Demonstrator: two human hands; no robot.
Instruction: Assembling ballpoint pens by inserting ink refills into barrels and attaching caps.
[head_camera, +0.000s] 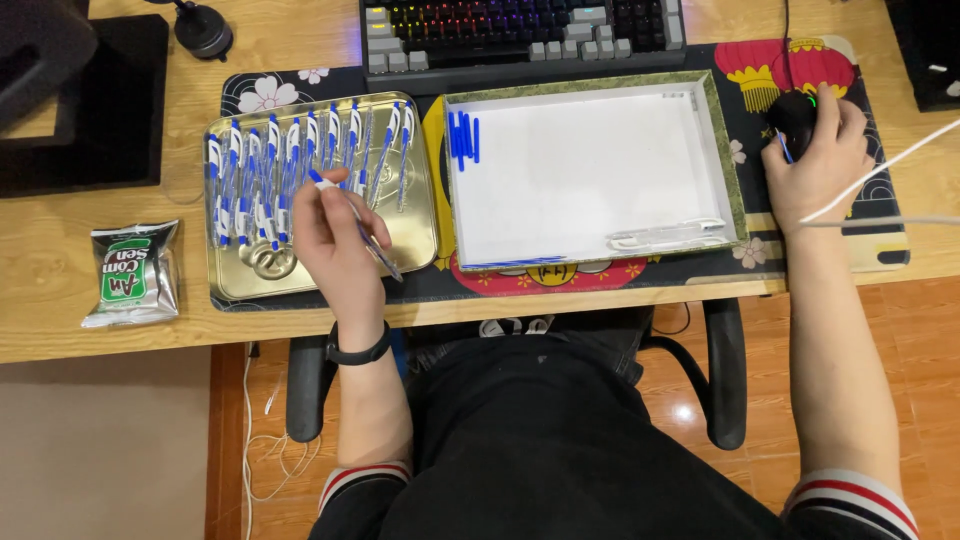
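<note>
Blue-capped and clear-barrelled, the pen (355, 215) lies slantwise in the left hand (335, 240), pinched between thumb and fingers, its cap end up toward the row and its tip pointing down-right. It sits over the gold tin tray (420, 235), just below the row of like pens (300, 165) laid side by side there. Right of the tray stands a white box (590, 170) with a few blue caps (463, 138) at its left wall and clear barrels (665, 237) near its lower right corner. Farther right of the tray, the right hand (815, 165) curls closed over a black mouse (795, 115).
</note>
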